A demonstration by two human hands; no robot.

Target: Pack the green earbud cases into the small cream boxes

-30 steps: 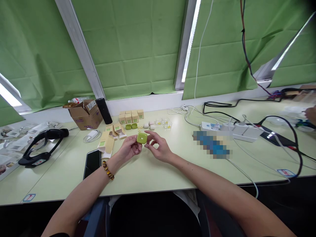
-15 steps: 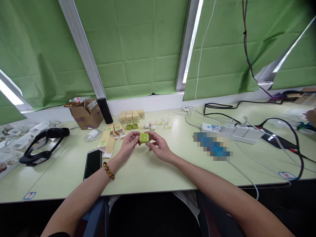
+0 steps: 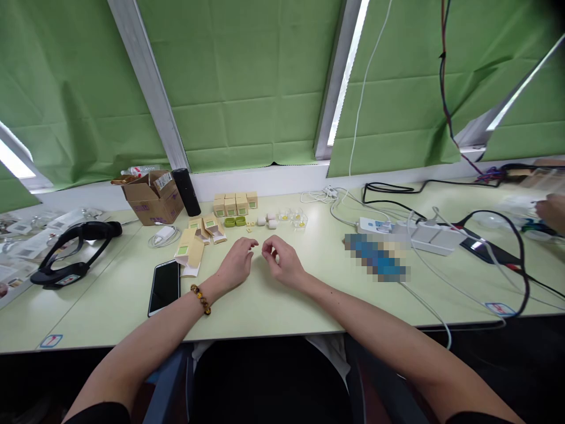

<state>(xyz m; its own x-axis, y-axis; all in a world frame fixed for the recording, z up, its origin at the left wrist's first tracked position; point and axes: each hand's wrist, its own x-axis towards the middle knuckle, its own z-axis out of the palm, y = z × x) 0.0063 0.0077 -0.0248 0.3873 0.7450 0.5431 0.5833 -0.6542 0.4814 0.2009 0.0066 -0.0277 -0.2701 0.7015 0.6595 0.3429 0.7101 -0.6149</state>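
My left hand [image 3: 237,261] is just above the table, its fingers and thumb apart and nothing visible between them. A short gap away, my right hand [image 3: 282,259] has its fingers curled in toward the thumb; what they hold, if anything, is hidden. No green case shows in either hand. Beyond the hands lie two small green open containers [image 3: 235,222], tiny pale yellow pieces [image 3: 249,224], several pale pinkish cylinders [image 3: 267,221] and clear plastic pieces with yellow spots [image 3: 292,218]. Opened cardboard boxes [image 3: 190,247] lie left of my left hand.
Small closed boxes [image 3: 235,204] stand in a row at the back. A phone [image 3: 165,287], a white charger [image 3: 164,234], a black headset [image 3: 79,253] and a brown carton [image 3: 154,200] are leftward. Rightward are a power strip [image 3: 435,237], cables and another person's hand [image 3: 551,211].
The green case that both hands held is out of sight now. My left hand has opened, my right fingers have curled, and a gap separates the hands.
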